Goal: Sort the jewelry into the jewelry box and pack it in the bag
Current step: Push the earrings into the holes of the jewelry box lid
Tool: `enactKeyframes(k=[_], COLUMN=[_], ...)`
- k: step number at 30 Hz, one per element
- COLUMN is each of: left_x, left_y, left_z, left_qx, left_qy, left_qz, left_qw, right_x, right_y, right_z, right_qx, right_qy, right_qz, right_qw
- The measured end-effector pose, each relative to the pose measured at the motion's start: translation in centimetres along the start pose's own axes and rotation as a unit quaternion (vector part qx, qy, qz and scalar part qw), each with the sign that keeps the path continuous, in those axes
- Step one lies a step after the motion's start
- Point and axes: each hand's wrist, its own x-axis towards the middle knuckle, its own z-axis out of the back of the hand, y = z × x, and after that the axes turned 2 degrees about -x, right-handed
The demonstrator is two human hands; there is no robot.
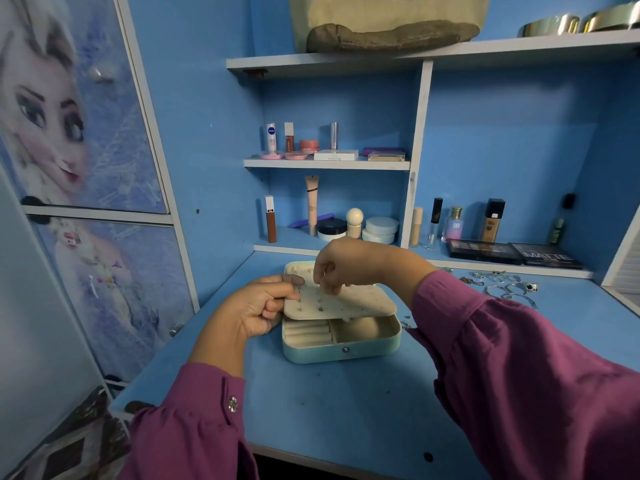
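Observation:
A pale teal jewelry box (341, 349) lies open on the blue desk. Its cream earring panel (360, 303), dotted with holes, is lifted flat over the lower compartments. My left hand (263, 308) grips the panel's left edge, thumb on top. My right hand (341, 266) hovers over the panel's far left part, fingertips pinched on something small that I cannot make out. A few small studs (320, 308) sit in the panel. Loose silver jewelry (502, 284) lies on the desk to the right. A beige canvas bag (388, 22) stands on the top shelf.
Cosmetics fill the small shelves (327, 163) behind the box. Bottles and two dark palettes (512, 254) line the desk's back edge at right. A cupboard door with a cartoon print (86, 168) stands at left. Metal bangles (554, 25) sit on the top shelf.

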Motion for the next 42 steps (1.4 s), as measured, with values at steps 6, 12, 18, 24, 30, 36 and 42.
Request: enactKeyframes(k=[6, 12, 18, 24, 30, 36, 42], left_x=[0.0, 0.1, 0.2, 0.3, 0.4, 0.5, 0.8], left_y=[0.0, 0.0, 0.1, 0.2, 0.3, 0.3, 0.0], left_z=[0.0, 0.1, 0.2, 0.1, 0.2, 0.4, 0.4], left_qx=[-0.003, -0.006, -0.007, -0.01, 0.001, -0.016, -0.075], left_qy=[0.003, 0.007, 0.007, 0.01, 0.012, 0.014, 0.041], left_qz=[0.0, 0.001, 0.001, 0.001, -0.002, -0.006, -0.002], left_qw=[1.0, 1.0, 1.0, 1.0, 1.0, 1.0, 0.996], right_x=[0.1, 0.3, 0.7, 1.2, 1.0, -1.0, -4.4], right_y=[-0.2, -0.1, 0.1, 0.0, 0.1, -1.7, -6.3], right_z=[-0.6, -0.8, -0.9, -1.0, -0.8, -1.9, -2.7], right_qx=[0.009, -0.038, -0.07, -0.09, -0.092, -0.009, 0.219], right_qy=[-0.014, -0.026, -0.018, -0.008, 0.005, -0.092, -0.227], right_qz=[0.014, 0.031, 0.038, 0.04, 0.055, 0.057, -0.067], right_qw=[1.0, 0.998, 0.997, 0.995, 0.994, 0.994, 0.947])
